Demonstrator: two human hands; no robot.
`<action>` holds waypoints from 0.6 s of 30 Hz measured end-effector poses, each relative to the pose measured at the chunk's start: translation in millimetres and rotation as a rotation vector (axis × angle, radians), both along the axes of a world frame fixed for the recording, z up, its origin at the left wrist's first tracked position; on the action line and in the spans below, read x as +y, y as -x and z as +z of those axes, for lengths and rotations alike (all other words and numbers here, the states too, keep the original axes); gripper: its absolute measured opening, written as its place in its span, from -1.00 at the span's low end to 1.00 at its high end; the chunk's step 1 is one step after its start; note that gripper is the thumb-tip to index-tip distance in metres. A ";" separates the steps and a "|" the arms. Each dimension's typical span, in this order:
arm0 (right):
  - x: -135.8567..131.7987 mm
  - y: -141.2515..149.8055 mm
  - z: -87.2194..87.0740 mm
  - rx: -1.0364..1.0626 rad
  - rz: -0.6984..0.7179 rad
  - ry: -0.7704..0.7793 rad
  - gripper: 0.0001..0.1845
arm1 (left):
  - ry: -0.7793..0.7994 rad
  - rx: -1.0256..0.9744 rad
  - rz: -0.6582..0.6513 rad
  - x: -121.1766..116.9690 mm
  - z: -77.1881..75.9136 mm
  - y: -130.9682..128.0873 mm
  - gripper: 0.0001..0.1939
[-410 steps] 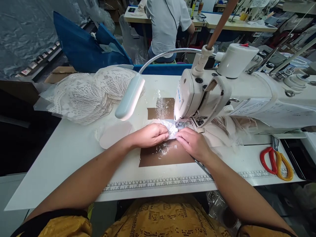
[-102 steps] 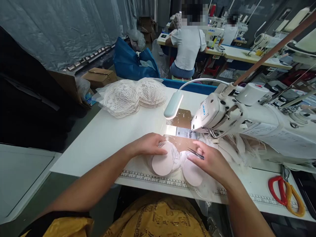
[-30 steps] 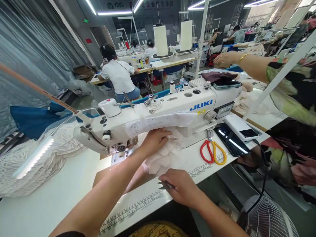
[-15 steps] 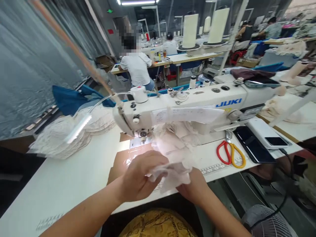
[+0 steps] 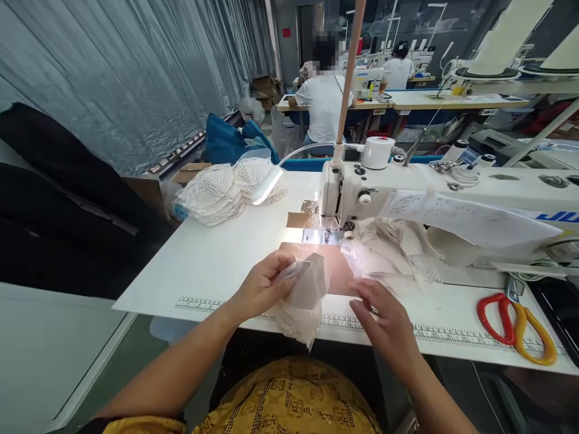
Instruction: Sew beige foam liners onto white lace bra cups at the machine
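A small piece of sheer, pale fabric (image 5: 301, 298) hangs from my left hand (image 5: 265, 286), pinched between thumb and fingers. Its lower end droops over the table's front edge. My right hand (image 5: 384, 319) is to the right of it, thumb and fingers apart, with nothing visible in them. Its fingertips are close to a heap of cream fabric (image 5: 393, 247) under the sewing machine (image 5: 425, 187) arm; I cannot tell whether they touch it. Beyond my hands, the lit needle plate (image 5: 316, 236) is bare of fabric.
Stacked lacy cream pieces (image 5: 215, 196) lie at the table's back left, beneath a lit lamp (image 5: 268, 184). Scissors (image 5: 515, 325) with red and yellow handles rest at right, beside a dark phone (image 5: 558, 307). A printed ruler (image 5: 348, 323) runs along the front edge. A person (image 5: 325, 99) sits ahead.
The view has turned left. My right hand has come away from the sheer fabric and is now apart from it on the right. My left hand still holds the piece, which now hangs down.
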State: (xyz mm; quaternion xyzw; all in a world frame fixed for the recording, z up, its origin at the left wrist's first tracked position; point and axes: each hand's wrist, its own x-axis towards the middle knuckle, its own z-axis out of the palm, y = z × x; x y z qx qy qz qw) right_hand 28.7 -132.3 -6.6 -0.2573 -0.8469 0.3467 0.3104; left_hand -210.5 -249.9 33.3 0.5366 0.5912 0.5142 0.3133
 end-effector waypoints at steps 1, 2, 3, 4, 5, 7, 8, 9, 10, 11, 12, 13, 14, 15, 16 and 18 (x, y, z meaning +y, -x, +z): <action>-2.9 12.3 7.8 0.044 0.031 0.144 -0.69 | 0.001 -0.007 0.002 -1.5 -1.9 1.1 -0.66; -5.4 25.9 14.8 0.083 0.084 0.286 -0.66 | -0.001 -0.005 0.005 -2.7 -3.6 1.8 -0.67; -7.4 40.1 20.4 0.116 0.132 0.413 -0.66 | -0.001 0.005 0.011 -3.7 -4.8 2.4 -0.68; -8.9 54.1 24.4 0.119 0.198 0.514 -0.68 | -0.003 0.027 0.024 -4.7 -5.8 3.1 -0.69; -10.1 67.1 26.9 0.102 0.230 0.581 -0.68 | -0.008 0.062 0.047 -6.0 -6.7 4.2 -0.70; -12.1 88.5 27.8 0.075 0.238 0.623 -0.66 | -0.029 0.161 0.145 -9.7 -8.8 8.8 -0.72; -13.4 96.7 27.0 0.065 0.230 0.631 -0.65 | -0.043 0.216 0.218 -11.9 -10.6 12.5 -0.73; -15.2 103.5 26.0 0.066 0.223 0.643 -0.64 | -0.055 0.268 0.295 -14.2 -12.9 16.9 -0.74; -17.8 109.5 24.9 0.076 0.225 0.671 -0.65 | -0.060 0.312 0.365 -16.3 -15.8 21.9 -0.75; -21.3 115.3 24.1 0.097 0.228 0.714 -0.66 | -0.055 0.350 0.420 -17.8 -19.0 26.8 -0.76; -25.8 121.7 23.6 0.128 0.229 0.771 -0.68 | -0.043 0.381 0.458 -18.5 -22.2 31.4 -0.77; -31.2 128.9 23.2 0.173 0.219 0.840 -0.71 | -0.022 0.407 0.483 -18.4 -25.3 35.1 -0.77; -37.2 137.2 22.8 0.234 0.199 0.913 -0.74 | 0.001 0.426 0.501 -17.5 -27.7 37.6 -0.77; -43.5 146.6 22.3 0.302 0.168 0.984 -0.77 | 0.016 0.435 0.524 -16.2 -29.5 38.7 -0.77; -49.6 156.5 21.4 0.379 0.127 1.044 -0.80 | 0.009 0.439 0.551 -14.8 -30.5 38.4 -0.76; -59.4 175.7 18.0 0.492 0.053 1.102 -0.82 | -0.068 0.453 0.592 -14.0 -31.8 34.3 -0.72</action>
